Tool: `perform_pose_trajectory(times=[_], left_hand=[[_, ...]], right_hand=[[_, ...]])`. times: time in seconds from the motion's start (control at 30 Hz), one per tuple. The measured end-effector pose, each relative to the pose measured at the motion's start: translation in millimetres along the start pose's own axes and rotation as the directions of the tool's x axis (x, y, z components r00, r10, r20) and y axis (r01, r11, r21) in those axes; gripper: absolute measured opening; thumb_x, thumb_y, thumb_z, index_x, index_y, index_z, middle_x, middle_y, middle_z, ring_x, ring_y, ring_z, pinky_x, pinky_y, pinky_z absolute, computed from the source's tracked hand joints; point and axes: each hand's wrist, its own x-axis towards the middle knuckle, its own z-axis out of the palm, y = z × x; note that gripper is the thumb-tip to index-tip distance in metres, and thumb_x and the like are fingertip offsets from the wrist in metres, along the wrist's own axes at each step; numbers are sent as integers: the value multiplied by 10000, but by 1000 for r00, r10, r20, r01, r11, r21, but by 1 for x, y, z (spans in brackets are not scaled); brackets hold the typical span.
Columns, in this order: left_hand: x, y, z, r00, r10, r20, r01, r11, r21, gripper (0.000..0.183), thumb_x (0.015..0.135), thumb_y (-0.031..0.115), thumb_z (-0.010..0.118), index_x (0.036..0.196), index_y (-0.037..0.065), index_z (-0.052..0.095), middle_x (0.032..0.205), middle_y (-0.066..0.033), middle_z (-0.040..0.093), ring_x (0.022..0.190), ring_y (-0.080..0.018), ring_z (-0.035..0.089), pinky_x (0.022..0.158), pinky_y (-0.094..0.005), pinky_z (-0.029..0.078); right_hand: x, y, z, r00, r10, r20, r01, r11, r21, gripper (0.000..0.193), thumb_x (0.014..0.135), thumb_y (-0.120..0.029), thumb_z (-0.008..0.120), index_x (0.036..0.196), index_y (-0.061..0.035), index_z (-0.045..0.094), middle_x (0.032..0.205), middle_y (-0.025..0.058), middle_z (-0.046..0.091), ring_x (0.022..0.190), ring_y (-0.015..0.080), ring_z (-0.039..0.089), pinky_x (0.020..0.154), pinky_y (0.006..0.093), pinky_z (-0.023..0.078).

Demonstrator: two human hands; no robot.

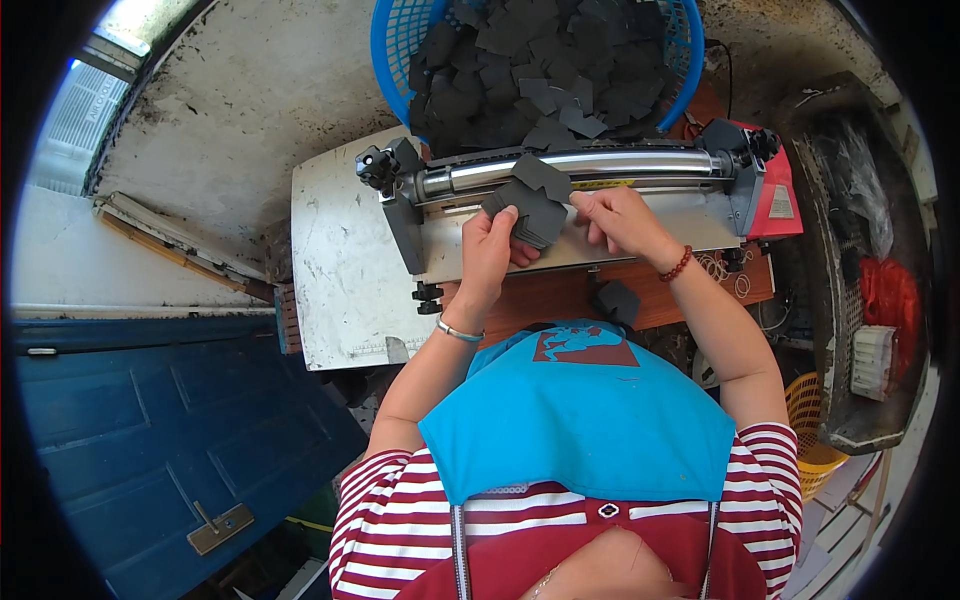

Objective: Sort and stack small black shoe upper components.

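My left hand (486, 246) is closed on a stack of thin dark-grey flat pieces (540, 218), thumb on top and fingers beneath. The stack is fanned out, and one angular dark piece (542, 177) lies at its far end, overlapping the roller in view. Just right of the stack, my right hand (622, 222) is curled with thumb and forefinger together; whatever they pinch, if anything, is too small to make out. Both hands are over the near side of a bench machine with a shiny metal roller (630, 163).
Behind the machine stands a blue plastic basket (384, 65) heaped with dark pieces (540, 50). A white board (340, 240) lies left of it. Black knobs (376, 167) and a red housing (775, 190) flank the roller. Another dark piece (615, 302) is near the blue apron (580, 400).
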Motion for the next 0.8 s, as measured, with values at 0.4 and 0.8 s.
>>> perform_pose_trajectory(times=[0.4,0.8], left_hand=[[-6,7,-11,1000,-27,-9,27,999,18,251,959,234,476,930,15,595,722,-89,669,533,-137,627,450,-216,484],[1,-2,9,999,-1,54,-3,997,73,285,966,246,461,968,-3,597,751,-99,666,546,-147,634,454,-222,485]], right_hand=[[-9,21,-6,992,122,40,-128,948,293,298,907,-260,599,698,-47,602,527,5,548,367,50,449,355,202,342],[-7,5,8,999,28,27,-33,973,227,357,936,-336,595,746,-35,615,577,21,592,388,43,454,368,189,341]])
